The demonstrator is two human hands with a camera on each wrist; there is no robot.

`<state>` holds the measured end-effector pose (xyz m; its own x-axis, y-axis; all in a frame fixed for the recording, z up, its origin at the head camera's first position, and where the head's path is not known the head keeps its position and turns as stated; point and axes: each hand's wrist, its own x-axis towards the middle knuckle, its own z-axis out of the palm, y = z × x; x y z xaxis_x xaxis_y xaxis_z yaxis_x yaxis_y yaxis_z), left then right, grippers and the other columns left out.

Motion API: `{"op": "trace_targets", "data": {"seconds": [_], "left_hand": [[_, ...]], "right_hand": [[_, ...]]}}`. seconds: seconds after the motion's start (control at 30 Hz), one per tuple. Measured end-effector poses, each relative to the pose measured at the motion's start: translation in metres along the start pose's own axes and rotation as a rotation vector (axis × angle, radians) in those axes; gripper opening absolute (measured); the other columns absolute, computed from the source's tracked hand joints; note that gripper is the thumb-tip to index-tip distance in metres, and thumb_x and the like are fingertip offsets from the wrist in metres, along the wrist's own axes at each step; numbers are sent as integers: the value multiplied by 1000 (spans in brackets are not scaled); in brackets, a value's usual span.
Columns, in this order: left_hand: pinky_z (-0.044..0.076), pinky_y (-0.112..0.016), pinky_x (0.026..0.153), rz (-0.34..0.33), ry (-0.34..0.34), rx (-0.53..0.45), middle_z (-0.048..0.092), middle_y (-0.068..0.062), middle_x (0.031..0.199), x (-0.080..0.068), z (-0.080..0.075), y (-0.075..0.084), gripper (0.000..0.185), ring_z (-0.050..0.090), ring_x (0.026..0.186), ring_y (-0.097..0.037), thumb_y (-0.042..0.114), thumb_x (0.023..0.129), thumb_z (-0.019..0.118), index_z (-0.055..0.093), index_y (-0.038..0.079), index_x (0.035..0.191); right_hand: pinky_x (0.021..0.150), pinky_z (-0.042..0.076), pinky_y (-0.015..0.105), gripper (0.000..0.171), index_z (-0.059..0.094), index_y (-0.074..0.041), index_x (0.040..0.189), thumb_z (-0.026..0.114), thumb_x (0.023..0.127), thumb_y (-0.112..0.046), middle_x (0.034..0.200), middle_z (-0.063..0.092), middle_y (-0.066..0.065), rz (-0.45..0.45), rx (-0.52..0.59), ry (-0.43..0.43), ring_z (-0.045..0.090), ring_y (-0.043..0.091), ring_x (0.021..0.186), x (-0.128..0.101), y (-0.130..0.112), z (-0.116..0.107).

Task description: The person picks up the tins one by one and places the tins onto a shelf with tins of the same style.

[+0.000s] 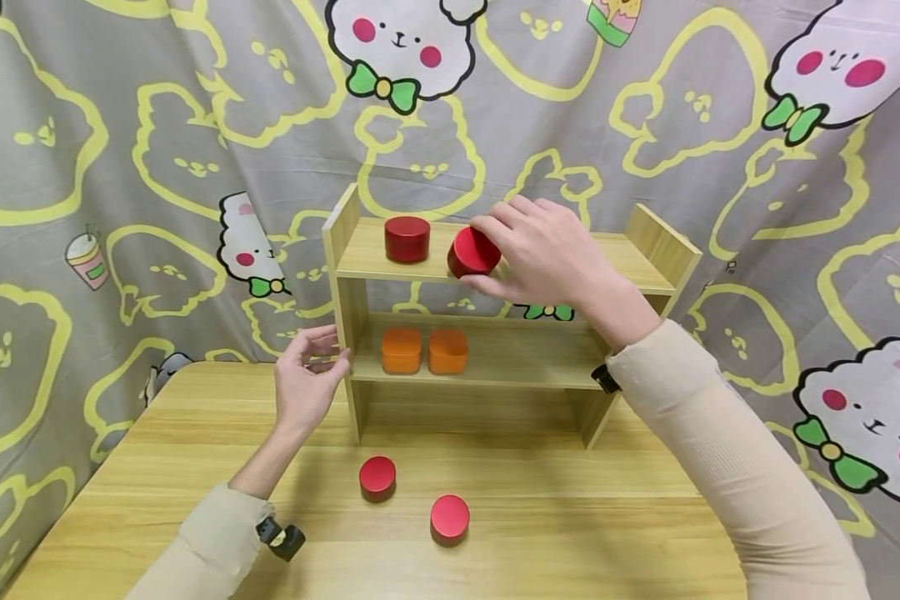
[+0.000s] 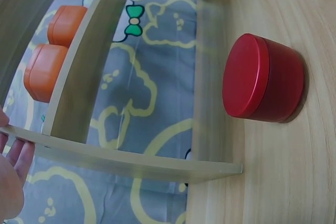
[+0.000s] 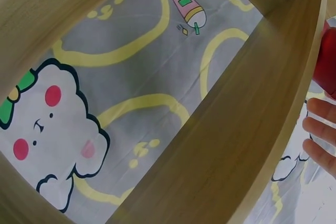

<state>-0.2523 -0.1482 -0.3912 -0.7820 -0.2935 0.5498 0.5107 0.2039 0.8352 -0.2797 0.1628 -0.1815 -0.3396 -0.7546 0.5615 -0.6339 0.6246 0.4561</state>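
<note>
Bench (image 1: pixel 570 533): light wood-grain surface, smooth, low sheen. Shelf unit (image 1: pixel 360 250): matching pale wood-look board, smooth faces, matt; edges cut square. Red round tin (image 1: pixel 474 251), gripped by the right hand (image 1: pixel 547 250): smooth satin finish that looks like painted metal. The other red tins (image 1: pixel 377 477) have the same soft-sheen coating; in the left wrist view the lid rim catches a faint highlight. Orange containers (image 1: pixel 401 350): smooth, matt, rounded corners, material not distinguishable. Backdrop (image 1: pixel 120 167): printed cloth, matt, slightly creased. Sleeves (image 1: pixel 720 450): fine ribbed knit fabric, matt.

Right wrist view cuts off the red tin (image 3: pixel 328 61) and fingers (image 3: pixel 320 129).
</note>
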Motion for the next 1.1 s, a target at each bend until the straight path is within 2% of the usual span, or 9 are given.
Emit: {"op": "trace_targets", "data": {"seconds": [0.27, 0.57, 0.6, 0.8, 0.83, 1.1], "left_hand": [[60, -10, 74, -3, 0, 7, 73, -18, 105, 0, 1, 3, 34, 68, 85, 5, -7, 86, 74, 73, 0, 120], [61, -11, 74, -3, 2, 11, 73, -20, 106, -1, 1, 1, 36, 68, 86, 5, -10, 86, 73, 72, 0, 120], [61, -11, 74, -2, 2, 12, 73, -16, 105, -1, 0, 0, 36, 69, 86, 5, -10, 86, 73, 72, 0, 120], [61, -10, 74, 1, -1, 6, 74, -18, 105, -2, 0, 0, 36, 69, 87, 5, -11, 86, 73, 72, 0, 120], [61, -11, 74, 1, -1, 5, 73, -22, 106, -2, 1, 0, 36, 69, 87, 4, -11, 86, 73, 72, 0, 120], [61, -11, 75, 9, 1, 8, 73, -21, 105, -1, 0, -1, 36, 69, 87, 4, -11, 86, 73, 72, 0, 120]], "right_hand": [[71, 57, 41, 63, 70, -8, 118, 68, 92, -65, 109, 74, 10, 4, -5, -32, 67, 30, 97, 4, 2, 4], [74, 57, 40, 59, 70, -9, 117, 66, 94, -63, 110, 74, 9, 47, 0, -87, 67, 29, 98, 9, 5, 10], [74, 57, 40, 58, 70, -9, 117, 66, 95, -62, 110, 73, 9, 55, 1, -96, 66, 28, 97, 9, 6, 11], [72, 56, 40, 60, 70, -9, 118, 65, 95, -64, 110, 73, 9, 91, 14, -133, 65, 28, 95, 11, 9, 15], [72, 56, 40, 60, 70, -9, 119, 64, 95, -64, 110, 73, 9, 95, 17, -137, 65, 28, 96, 12, 9, 16], [77, 57, 43, 61, 70, -8, 118, 59, 98, -65, 113, 73, 10, 106, 18, -176, 65, 29, 100, 16, 12, 21]]}}
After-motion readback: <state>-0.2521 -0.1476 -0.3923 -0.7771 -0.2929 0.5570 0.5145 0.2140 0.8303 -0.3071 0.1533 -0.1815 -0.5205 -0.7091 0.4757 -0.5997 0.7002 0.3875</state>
